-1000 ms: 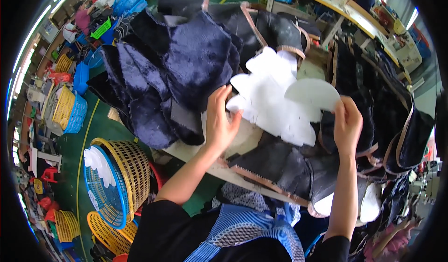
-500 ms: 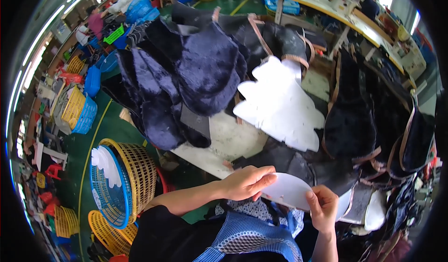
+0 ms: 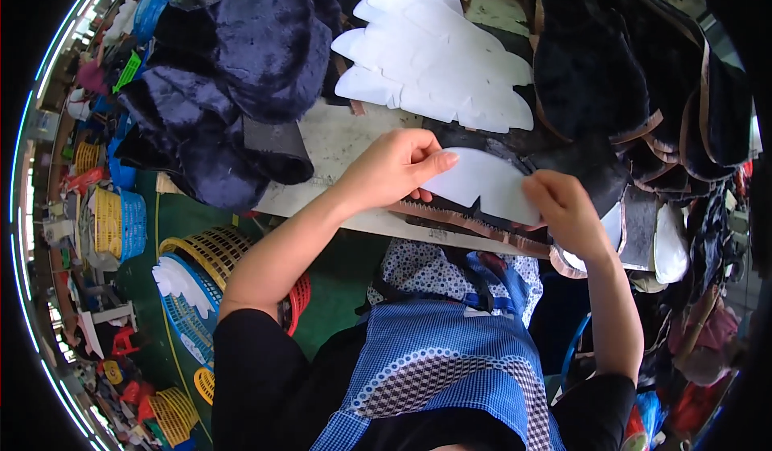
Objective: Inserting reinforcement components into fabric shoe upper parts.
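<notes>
Head view: a person in a blue patterned apron (image 3: 450, 330) is leaning over a bench (image 3: 330, 129) and holding a thin white piece (image 3: 486, 179) between two bare hands. The piece is curving like a half-moon, with a small notch showing in its lower edge. It is hanging on the person's side of a white stack (image 3: 438, 53), apart from it.

The left hand (image 3: 396, 168) is clamping the left end, thumb on top and fingers underneath. The right hand (image 3: 569, 211) is gripping the other end, its thumb on the upper face. Pinching at both ends is probably letting the thin piece stay spread, its middle uncovered.

The stack itself is lying fanned, its rounded tips stepping outward, perhaps so that single edges are easy to catch. Left of the stack, navy furry pieces (image 3: 265, 41) are heaping up; to its right, black pieces (image 3: 591, 65) with brown edging are overlapping. This is seemingly sorting the kinds apart, with white in the middle.

Off the bench, below and left of the stack, a blue basket (image 3: 193, 322) is carrying more white pieces (image 3: 181, 282), fanned likewise.
</notes>
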`<state>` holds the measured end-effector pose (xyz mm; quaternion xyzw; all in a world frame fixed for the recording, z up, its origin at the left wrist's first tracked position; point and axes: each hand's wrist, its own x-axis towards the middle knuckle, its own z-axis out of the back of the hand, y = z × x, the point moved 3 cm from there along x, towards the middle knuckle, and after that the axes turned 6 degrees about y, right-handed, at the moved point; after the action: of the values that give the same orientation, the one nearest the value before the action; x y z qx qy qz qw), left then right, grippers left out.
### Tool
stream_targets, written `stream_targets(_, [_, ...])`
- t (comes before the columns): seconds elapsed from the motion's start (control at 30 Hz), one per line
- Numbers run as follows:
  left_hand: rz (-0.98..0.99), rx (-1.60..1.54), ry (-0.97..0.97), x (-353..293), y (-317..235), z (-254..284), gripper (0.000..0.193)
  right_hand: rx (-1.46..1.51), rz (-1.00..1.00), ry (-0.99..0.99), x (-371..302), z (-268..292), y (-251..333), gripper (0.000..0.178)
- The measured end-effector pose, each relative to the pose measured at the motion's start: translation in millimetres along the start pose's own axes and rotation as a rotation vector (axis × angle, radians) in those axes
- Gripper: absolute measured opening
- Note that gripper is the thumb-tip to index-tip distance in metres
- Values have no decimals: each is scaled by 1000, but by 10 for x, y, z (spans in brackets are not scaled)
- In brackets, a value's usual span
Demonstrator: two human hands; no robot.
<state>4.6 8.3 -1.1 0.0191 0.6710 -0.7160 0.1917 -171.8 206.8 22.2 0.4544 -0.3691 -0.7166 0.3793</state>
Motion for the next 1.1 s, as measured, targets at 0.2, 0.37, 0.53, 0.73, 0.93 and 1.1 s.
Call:
stream_targets(0.2, [112,56,84,103,242,-19,34,11,-122,80,63,-41,-298,35])
stream_targets(0.37, [123,120,130,165,214,95,33,-81,-115,62,132,-25,-182,36])
stream_targets(0.53, [-57,992,-62,212,-77,93,34,-689,26,-148,223,-76,-76,36])
stream_targets(0.73, [-621,928,155,-163,227,-333,94,-763,562,-283,-33,-278,229,33])
stream_targets(0.93, [-651,930,48,-239,343,-515,99,-791,590,-233,-96,-554,148,52])
stream_targets(1.1, [-702,978,-292,-124,218,-569,64,-769,638,-322,-59,-551,141,37])
